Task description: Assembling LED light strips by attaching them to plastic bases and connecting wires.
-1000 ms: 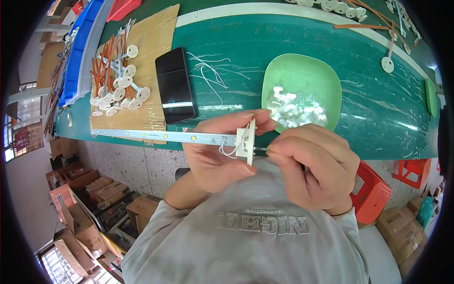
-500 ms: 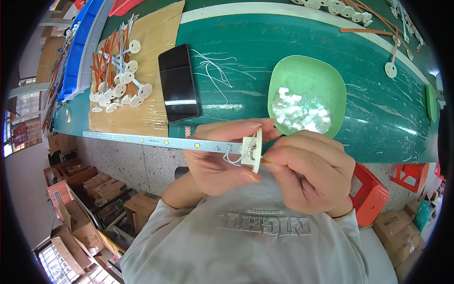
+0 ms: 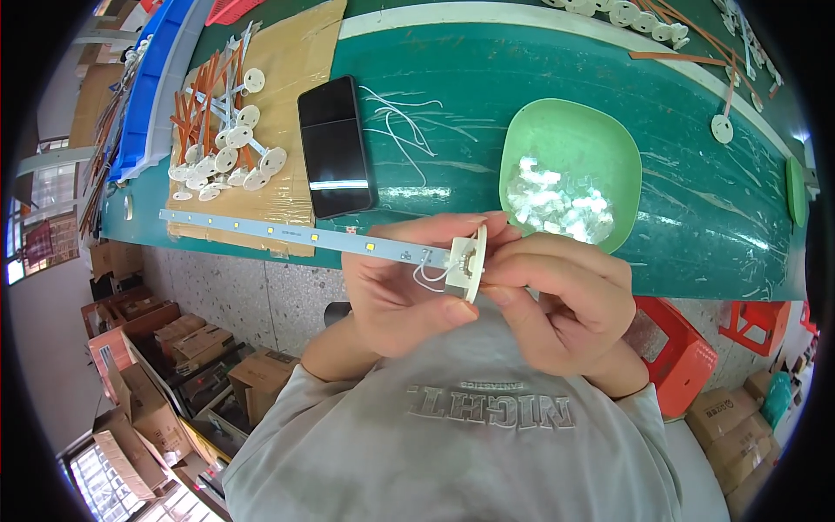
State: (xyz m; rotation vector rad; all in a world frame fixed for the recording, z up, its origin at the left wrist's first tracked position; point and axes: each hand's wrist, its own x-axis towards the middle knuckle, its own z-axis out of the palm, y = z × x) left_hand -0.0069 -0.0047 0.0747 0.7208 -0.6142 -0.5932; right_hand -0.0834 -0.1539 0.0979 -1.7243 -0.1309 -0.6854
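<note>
My left hand is closed around one end of an LED strip, a narrow pale bar with small yellow chips, and its round white end cap. Its fingers and thumb grip the cap from above and below. Two thin white wires loop from the strip to the cap's back. My right hand is pinched, fingertips against the cap's outer face; anything small between them is hidden. The strip's free end points left, over a cardboard sheet.
A green bowl of small clear pieces stands beyond my right hand. A black phone, loose white wires and a pile of white round caps on strips lie to the left. A red stool stands at the right.
The strip has tilted, its free end rising and the cap leaning the other way. My right hand has shifted slightly left, its fingertips closer on the cap's face.
</note>
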